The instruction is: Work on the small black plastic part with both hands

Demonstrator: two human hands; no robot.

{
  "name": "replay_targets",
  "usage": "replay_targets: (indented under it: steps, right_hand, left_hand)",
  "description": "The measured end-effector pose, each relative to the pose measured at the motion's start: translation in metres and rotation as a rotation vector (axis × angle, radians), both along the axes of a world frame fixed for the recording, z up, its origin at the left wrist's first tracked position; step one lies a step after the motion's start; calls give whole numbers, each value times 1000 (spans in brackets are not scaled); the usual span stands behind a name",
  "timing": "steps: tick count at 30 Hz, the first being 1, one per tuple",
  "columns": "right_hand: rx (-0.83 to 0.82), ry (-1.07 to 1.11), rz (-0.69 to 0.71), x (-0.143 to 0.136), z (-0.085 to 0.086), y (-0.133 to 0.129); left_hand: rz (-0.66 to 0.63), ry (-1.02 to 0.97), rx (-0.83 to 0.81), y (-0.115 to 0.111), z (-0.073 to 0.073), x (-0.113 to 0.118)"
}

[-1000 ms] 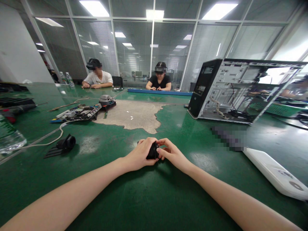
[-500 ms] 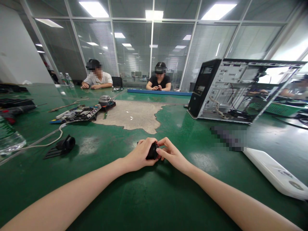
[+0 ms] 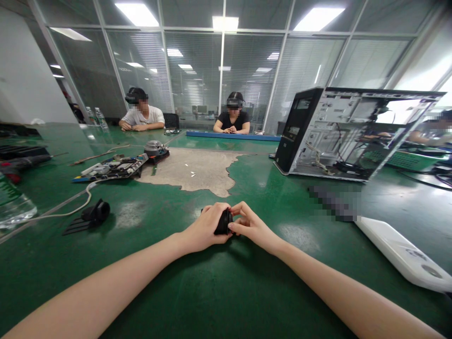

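Over the green table top, my left hand [image 3: 205, 228] is wrapped around a small black part [image 3: 223, 223] with a rounded end. Much of that part is hidden under my fingers, so its exact kind cannot be made out. From the other side my right hand [image 3: 250, 224] is closed on the part's right edge, thumb in front and fingertips at its top and back. A separate black piece with a round ring and flat slats [image 3: 95, 214] lies on the table to the left, apart from both hands.
An open computer case [image 3: 348, 136] stands at right, with a white power bank-like slab [image 3: 402, 254] nearer me. A circuit board [image 3: 113, 168], a white cable [image 3: 89, 190] and a water bottle [image 3: 16, 202] are at left. Two people [image 3: 143, 115] sit across the table; another is far right.
My right thumb has shifted slightly down and left along the edge of the black part. The left hand keeps its hold, and the view has moved a little.
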State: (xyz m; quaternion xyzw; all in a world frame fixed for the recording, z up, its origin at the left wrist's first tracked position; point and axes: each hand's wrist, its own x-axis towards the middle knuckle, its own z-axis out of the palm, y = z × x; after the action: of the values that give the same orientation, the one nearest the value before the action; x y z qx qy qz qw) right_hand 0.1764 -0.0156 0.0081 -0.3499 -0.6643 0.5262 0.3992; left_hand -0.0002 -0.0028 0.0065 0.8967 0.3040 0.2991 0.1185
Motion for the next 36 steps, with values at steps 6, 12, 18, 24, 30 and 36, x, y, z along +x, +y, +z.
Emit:
replay_targets:
  steps: [6,12,18,24,30,36]
  right_hand:
    - [-64,-13,37,0,6,1]
    - [-38,-28,-19,-5,4,2]
    - [22,4,-114,-10,-4,2]
    - [20,-48,-151,-10,-7,2]
    - [75,-33,-110,-8,-3,0]
    - [97,-29,-96,-8,-1,-3]
  left_hand:
    - [-3,8,0,-1,1,-1]
    - [-9,19,3,-1,2,-1]
    - [-5,17,2,-1,1,-2]
    - [4,20,1,-1,1,-2]
    - [10,23,-3,-1,2,-2]
    - [9,25,-4,-2,2,-2]
